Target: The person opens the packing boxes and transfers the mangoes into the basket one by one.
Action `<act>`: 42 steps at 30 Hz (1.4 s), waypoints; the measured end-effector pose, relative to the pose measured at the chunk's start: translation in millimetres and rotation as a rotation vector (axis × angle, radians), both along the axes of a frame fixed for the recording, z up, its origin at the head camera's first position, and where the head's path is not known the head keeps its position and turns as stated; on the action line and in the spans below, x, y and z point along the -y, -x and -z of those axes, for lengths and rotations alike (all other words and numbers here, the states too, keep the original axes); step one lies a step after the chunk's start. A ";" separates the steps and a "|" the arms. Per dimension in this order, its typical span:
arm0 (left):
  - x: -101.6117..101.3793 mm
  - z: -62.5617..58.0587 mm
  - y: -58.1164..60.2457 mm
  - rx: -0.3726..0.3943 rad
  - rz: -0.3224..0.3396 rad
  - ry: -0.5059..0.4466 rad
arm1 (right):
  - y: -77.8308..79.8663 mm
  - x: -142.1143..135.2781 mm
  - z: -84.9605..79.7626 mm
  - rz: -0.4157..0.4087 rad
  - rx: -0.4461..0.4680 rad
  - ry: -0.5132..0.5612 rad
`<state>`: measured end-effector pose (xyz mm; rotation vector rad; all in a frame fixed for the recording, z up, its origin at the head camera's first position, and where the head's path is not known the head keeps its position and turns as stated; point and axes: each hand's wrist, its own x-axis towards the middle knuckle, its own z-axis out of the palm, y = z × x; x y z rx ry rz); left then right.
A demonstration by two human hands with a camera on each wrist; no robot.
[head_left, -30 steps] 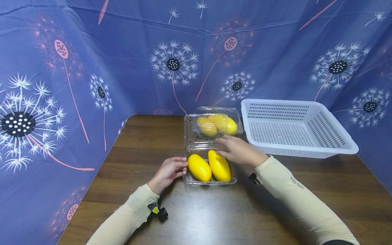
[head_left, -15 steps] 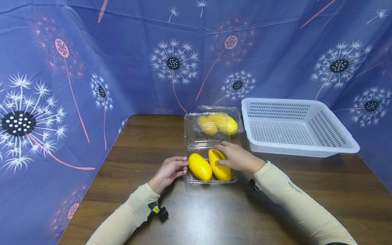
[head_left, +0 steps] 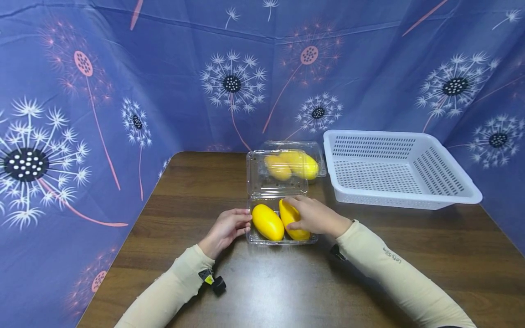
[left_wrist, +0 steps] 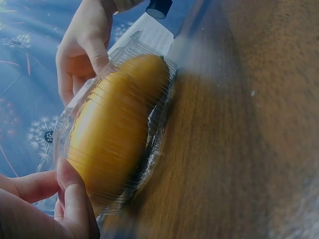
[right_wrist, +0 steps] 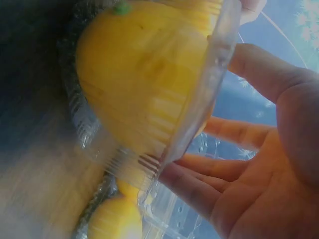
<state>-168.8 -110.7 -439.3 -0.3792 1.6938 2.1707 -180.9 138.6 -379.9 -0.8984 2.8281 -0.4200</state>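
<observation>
Two yellow mangoes lie side by side in the base of a clear plastic clamshell box [head_left: 282, 243], its lid [head_left: 257, 180] folded back behind. My left hand [head_left: 226, 228] pinches the box's left rim between thumb and fingers. At the right, my right hand [head_left: 317, 216] grips the right mango [head_left: 301, 234] from above, thumb on its near side and fingers over its far end. Beside it sits the left mango [head_left: 267, 222], untouched. Through the ribbed wall, mangoes [left_wrist: 109, 134] show in the left wrist view. Seen from the right wrist, the fingers reach over the rim beside a mango [right_wrist: 144, 74].
Behind the raised lid stands another clear clamshell box [head_left: 321, 159] with yellow mangoes [head_left: 309, 166] inside. A white perforated plastic basket [head_left: 402, 200] stands at the back right of the wooden table [head_left: 197, 187]. A blue dandelion-print cloth [head_left: 172, 91] hangs along the back and sides.
My right hand has come down and toward me, from over the box's far right side onto the right mango. The left hand has stayed at the left rim.
</observation>
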 end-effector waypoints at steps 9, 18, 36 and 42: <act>-0.1 -1.5 -0.5 0.002 0.001 0.001 | -4.7 5.9 5.2 0.020 0.036 -0.049; 0.2 -1.2 0.2 0.001 0.004 0.003 | -7.4 11.8 6.8 0.021 0.028 -0.085; 0.9 -0.5 -0.2 -0.006 0.008 -0.004 | -7.5 17.8 9.3 0.091 0.023 -0.050; 0.7 -0.3 0.2 -0.003 0.001 -0.006 | -6.3 16.9 9.5 0.094 0.003 -0.028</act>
